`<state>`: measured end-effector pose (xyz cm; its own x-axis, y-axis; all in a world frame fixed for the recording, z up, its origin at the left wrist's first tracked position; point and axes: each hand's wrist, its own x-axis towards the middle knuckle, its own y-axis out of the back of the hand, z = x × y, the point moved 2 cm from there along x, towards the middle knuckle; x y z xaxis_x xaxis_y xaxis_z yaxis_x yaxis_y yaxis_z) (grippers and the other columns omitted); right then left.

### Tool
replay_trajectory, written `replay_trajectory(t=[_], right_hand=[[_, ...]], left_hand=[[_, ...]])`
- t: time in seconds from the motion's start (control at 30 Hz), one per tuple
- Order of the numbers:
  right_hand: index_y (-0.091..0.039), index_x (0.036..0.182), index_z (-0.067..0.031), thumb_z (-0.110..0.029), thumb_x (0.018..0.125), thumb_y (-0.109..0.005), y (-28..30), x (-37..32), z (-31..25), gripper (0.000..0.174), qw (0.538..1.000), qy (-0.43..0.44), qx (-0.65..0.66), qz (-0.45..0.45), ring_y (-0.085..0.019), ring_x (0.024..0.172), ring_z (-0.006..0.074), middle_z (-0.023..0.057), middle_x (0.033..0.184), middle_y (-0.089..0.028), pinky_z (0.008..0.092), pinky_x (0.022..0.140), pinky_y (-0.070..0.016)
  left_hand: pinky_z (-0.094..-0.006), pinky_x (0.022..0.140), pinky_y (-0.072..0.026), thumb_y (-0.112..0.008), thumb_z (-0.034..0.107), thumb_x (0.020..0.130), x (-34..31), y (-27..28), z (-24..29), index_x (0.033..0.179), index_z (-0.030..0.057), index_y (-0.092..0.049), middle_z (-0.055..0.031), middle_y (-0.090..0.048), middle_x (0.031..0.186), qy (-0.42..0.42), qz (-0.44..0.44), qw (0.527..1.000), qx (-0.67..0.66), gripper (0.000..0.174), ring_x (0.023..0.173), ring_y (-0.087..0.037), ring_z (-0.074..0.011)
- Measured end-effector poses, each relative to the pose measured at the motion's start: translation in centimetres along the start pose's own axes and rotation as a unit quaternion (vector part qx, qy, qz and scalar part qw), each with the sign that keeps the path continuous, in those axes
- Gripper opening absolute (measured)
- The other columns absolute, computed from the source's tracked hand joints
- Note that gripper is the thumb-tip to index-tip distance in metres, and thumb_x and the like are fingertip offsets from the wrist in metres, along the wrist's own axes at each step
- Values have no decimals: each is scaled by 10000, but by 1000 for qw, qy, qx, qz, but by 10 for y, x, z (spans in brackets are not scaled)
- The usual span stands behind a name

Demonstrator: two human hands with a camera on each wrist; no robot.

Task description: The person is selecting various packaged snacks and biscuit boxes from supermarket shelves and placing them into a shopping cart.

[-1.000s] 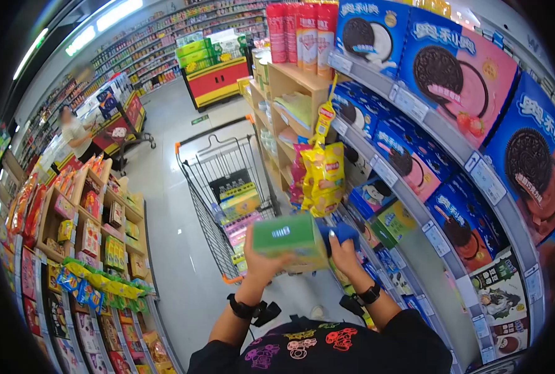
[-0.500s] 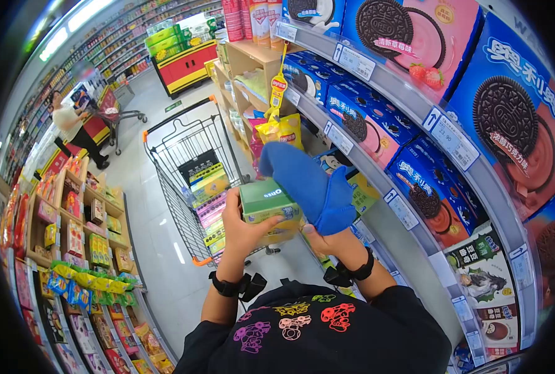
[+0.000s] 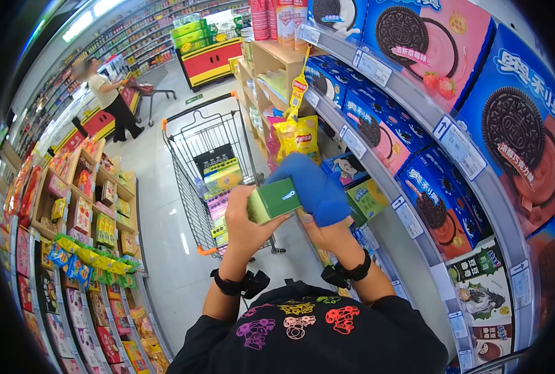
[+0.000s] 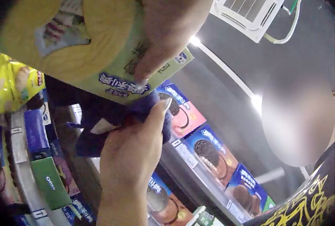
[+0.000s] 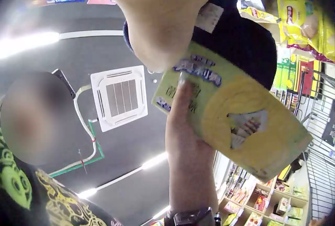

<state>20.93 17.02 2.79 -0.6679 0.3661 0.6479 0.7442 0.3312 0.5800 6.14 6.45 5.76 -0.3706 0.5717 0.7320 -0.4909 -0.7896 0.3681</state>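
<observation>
Along the near left of my head view stands a wooden snack shelf (image 3: pixel 135 198), with a strip of small packets (image 3: pixel 93 254) hanging across its front. Beyond its far end I see another person (image 3: pixel 118 106) in a pale top and dark trousers. Farther right, a red-and-yellow desk (image 3: pixel 211 65) bears bright green packages (image 3: pixel 190 36). Nearer me stands a shopping cart (image 3: pixel 234 95) with yellow and pink cartons (image 3: pixel 218 181) inside.

Just right of the cart, the left hand (image 3: pixel 245 218) grips a green-and-yellow box (image 3: pixel 274 201); from the wrist views I see its thumb lying across the printed face. The box is tilted, held up in front of the black shirt (image 3: pixel 302 349). Past it, on the far side, hang yellow snack bags (image 3: pixel 301 138).

A blue cloth item (image 3: pixel 313 190) overlaps the box's right end, touching it; I cannot tell whether any of the box sits inside. My right wrist view picks out a white tag (image 5: pixel 208 17) on it. The right hand (image 3: pixel 332 235) holds this cloth, thumb pressed on the near edge.

Farther right, a green carton (image 3: pixel 368 201) sits low, and large blue cookie boxes (image 3: pixel 513 118) fill the curved shelf (image 3: pixel 357 142).
</observation>
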Motion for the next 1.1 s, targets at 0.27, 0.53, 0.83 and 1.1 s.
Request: replay_trajectory(t=[0.27, 0.53, 0.83, 1.1], right_hand=[[-376, 1252, 56, -165, 871, -396, -38, -27, -16, 441, 945, -64, 308, 88, -406, 1171, 335, 214, 1236, -442, 392, 988, -275], [-357, 1265, 54, -106, 869, -374, -50, -51, 17, 428, 971, -93, 215, 33, -339, 1223, 358, 214, 1288, -392, 420, 1026, -218], [-337, 1271, 70, -175, 857, -427, 1, -30, -36, 490, 945, -52, 310, 94, -309, 1224, 391, 258, 1295, -349, 451, 1038, -140], [-395, 1226, 78, -200, 886, -410, -20, -55, -5, 439, 981, -62, 169, 67, -383, 1180, 329, 223, 1241, -431, 371, 1009, -233]], left_hand=[[-278, 808, -435, -753, 32, 572, -14, 7, 3, 1054, 42, -386, -53, -482, 977, 140, 73, 942, -296, 606, 902, -505, -137], [-298, 841, -443, -737, 13, 587, -14, 11, 4, 1070, 46, -374, -66, -504, 1000, 152, 163, 877, -425, 605, 955, -519, -150], [-283, 816, -446, -741, 28, 567, -23, -10, -1, 1049, 36, -409, -60, -520, 982, 158, -16, 930, -333, 586, 928, -531, -142], [-346, 848, -461, -701, 157, 702, -25, 17, -13, 1177, -2, -408, -119, -539, 1085, 185, 137, 834, -501, 580, 997, -543, -234]])
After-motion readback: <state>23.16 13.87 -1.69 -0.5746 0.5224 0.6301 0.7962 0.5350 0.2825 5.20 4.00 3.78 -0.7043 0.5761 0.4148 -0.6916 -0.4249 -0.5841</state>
